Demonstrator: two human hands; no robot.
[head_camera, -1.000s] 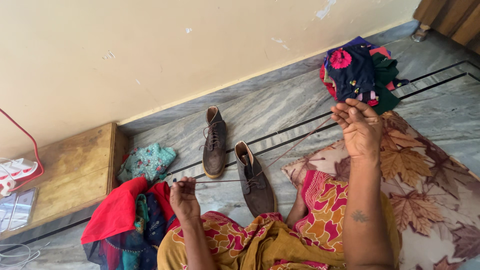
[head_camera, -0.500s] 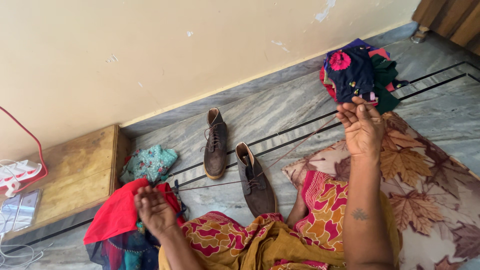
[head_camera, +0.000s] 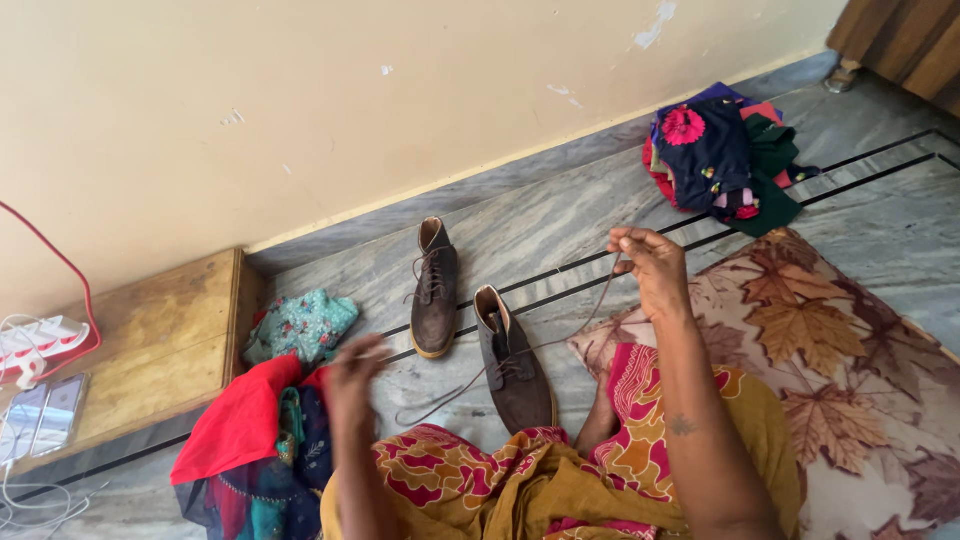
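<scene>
Shoelace (head_camera: 560, 335) is running from the nearer brown boot (head_camera: 512, 368) on the floor (head_camera: 560, 235) up to the right hand (head_camera: 650, 265), whose grip is pinching one end between closed fingertips. Another strand is trailing toward the left hand (head_camera: 352, 375), which is blurring; whether its grip is closing on the lace cannot be told. Keeping both ends evenly taut, judging by the slack, should be helping the lacing sit flat. A second boot (head_camera: 435, 290) is standing just beyond. Red cloth (head_camera: 240, 420) is lying beside the left hand, crowding it; a clothes pile (head_camera: 725, 155) is sitting well apart.
</scene>
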